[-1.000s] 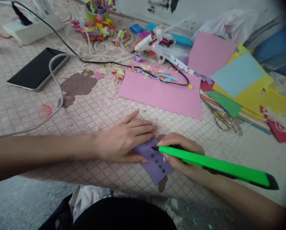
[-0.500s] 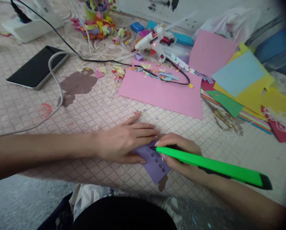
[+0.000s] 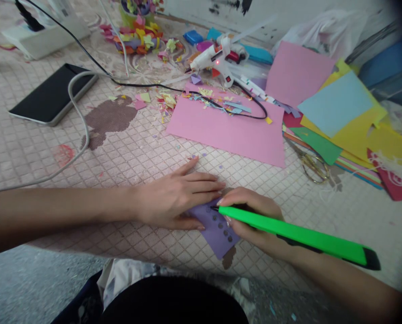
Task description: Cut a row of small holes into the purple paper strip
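Note:
A small piece of purple paper [image 3: 217, 243] lies near the front edge of the table, with a row of several dark round marks on it. My left hand [image 3: 174, 198] rests flat over its left part, fingers stretched out and thumb along the paper. In my right hand [image 3: 255, 207] is a bright green pen [image 3: 295, 229], its fingers closed around the front end. The pen's dark tip meets the paper at the far end of the row of marks. The pen's body slants back to the right over my wrist.
Beyond my hands lies a pink sheet [image 3: 228, 139] with paper scraps and a black cord. A white glue gun [image 3: 214, 60] lies behind it. Gold-handled scissors [image 3: 314, 168] and coloured paper [image 3: 336, 103] are at right, a black-screened tablet [image 3: 49, 96] and power strip [image 3: 42, 38] at left.
The rear end of the green pen has dipped slightly, while its tip stays at nearly the same spot. My left hand has kept its place on the paper.

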`<move>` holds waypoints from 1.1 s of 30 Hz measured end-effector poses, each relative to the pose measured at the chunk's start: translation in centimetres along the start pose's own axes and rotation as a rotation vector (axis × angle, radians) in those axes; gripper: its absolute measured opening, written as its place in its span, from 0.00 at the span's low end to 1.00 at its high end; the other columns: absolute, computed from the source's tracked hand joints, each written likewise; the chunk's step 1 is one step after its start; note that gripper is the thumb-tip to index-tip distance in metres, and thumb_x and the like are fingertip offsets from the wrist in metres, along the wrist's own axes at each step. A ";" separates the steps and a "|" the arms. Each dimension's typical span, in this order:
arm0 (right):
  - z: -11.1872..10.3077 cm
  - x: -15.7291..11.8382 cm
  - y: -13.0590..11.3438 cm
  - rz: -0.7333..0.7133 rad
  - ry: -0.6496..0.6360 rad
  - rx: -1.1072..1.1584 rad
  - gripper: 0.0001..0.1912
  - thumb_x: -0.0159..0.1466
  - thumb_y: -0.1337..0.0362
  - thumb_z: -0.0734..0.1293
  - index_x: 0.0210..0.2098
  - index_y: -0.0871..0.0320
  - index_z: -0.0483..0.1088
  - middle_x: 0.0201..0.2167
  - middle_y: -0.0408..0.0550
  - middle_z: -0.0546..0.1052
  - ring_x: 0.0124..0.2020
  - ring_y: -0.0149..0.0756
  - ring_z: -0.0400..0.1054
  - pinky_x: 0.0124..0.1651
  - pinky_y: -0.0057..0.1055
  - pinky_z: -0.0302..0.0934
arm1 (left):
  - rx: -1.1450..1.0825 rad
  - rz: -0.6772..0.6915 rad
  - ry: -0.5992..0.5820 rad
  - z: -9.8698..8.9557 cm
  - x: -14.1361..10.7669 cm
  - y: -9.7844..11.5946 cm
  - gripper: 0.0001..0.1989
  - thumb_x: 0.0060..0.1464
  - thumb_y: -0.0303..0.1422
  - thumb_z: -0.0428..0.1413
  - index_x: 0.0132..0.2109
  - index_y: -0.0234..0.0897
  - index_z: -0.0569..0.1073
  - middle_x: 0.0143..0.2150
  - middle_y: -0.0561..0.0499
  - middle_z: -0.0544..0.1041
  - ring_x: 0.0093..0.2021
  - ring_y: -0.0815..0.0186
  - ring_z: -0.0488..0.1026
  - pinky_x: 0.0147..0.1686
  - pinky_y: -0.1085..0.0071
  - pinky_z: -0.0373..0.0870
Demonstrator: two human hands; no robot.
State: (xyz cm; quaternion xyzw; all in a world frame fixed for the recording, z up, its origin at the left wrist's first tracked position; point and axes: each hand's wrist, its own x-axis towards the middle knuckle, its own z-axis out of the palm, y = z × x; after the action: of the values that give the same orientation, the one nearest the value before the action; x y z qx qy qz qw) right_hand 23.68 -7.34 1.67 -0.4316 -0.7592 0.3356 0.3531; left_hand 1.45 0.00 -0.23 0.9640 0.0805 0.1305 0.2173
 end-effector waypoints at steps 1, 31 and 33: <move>0.0 0.0 0.0 -0.002 -0.004 -0.001 0.10 0.60 0.74 0.65 0.39 0.55 0.72 0.33 0.46 0.79 0.34 0.32 0.74 0.35 0.27 0.69 | -0.001 -0.002 -0.004 0.0 0.0 0.0 0.29 0.62 0.41 0.54 0.63 0.29 0.61 0.65 0.38 0.64 0.66 0.52 0.60 0.68 0.43 0.33; 0.1 -0.4 -0.1 0.064 0.042 0.044 0.09 0.61 0.72 0.66 0.39 0.55 0.73 0.32 0.44 0.77 0.30 0.30 0.72 0.32 0.28 0.67 | 0.156 -0.011 0.105 0.3 0.0 0.3 0.29 0.58 0.49 0.57 0.56 0.29 0.69 0.60 0.39 0.70 0.57 0.51 0.67 0.61 0.50 0.54; 0.0 -0.5 0.0 0.060 0.045 0.033 0.08 0.61 0.72 0.66 0.39 0.55 0.73 0.32 0.44 0.77 0.31 0.31 0.72 0.33 0.28 0.67 | 0.155 -0.010 0.103 0.3 0.0 0.3 0.29 0.59 0.49 0.56 0.56 0.29 0.69 0.60 0.39 0.70 0.57 0.51 0.68 0.61 0.50 0.54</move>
State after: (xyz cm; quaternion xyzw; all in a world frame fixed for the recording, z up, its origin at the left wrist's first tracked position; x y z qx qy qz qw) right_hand 23.84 -7.79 1.54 -0.4559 -0.7323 0.3486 0.3667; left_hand 1.57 -0.36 -0.36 0.9695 0.1062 0.1721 0.1385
